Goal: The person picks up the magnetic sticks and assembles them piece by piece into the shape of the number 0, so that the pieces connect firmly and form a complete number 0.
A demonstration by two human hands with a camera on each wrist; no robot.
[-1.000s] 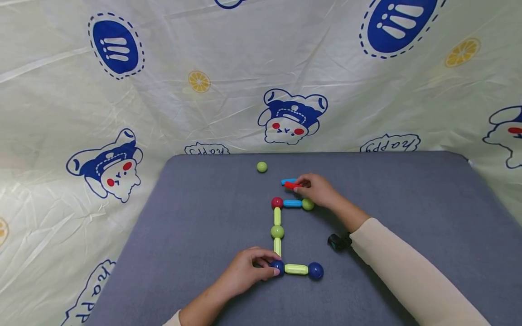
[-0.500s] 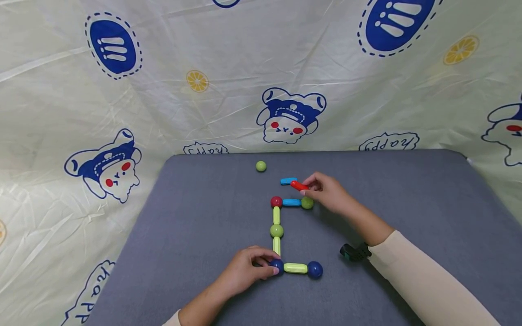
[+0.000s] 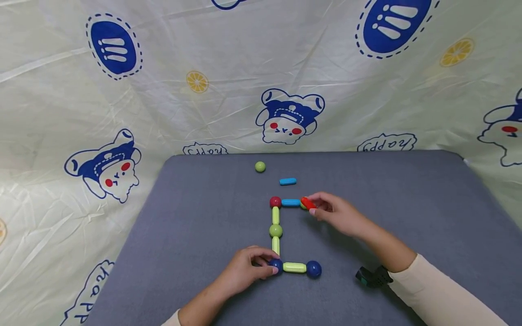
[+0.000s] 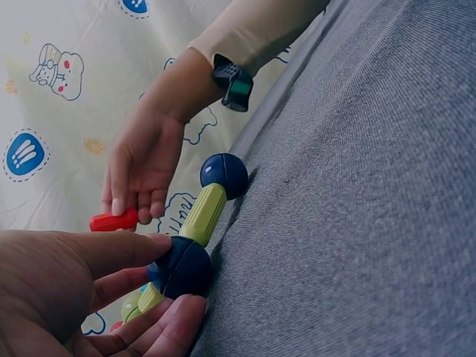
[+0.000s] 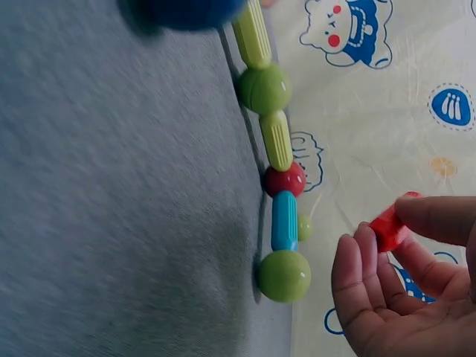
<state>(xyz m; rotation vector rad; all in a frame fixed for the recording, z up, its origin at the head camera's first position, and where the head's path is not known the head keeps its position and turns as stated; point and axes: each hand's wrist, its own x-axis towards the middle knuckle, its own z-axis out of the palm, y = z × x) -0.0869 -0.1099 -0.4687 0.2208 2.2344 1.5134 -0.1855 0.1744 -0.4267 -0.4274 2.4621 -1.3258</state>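
A chain of toy rods and balls lies on the grey table [image 3: 204,217]: a red ball [image 3: 275,202], a blue rod [image 3: 291,202], a green ball [image 5: 284,276], green rods with a green ball [image 3: 276,231] between them, and two dark blue balls joined by a green rod [image 3: 294,267]. My left hand [image 3: 248,270] pinches the corner dark blue ball [image 4: 184,266]. My right hand [image 3: 335,213] pinches a red rod [image 3: 308,203] just above the green ball at the chain's upper right end.
A loose blue rod [image 3: 287,181] and a loose green ball [image 3: 260,166] lie near the table's far edge. A cartoon-printed sheet [image 3: 122,90] hangs behind and around the table. A dark band [image 3: 371,276] sits on the right wrist.
My right hand has carried the red rod from beside the loose blue rod toward me, down to the green ball at the chain's end. The left hand has stayed on the dark blue ball.
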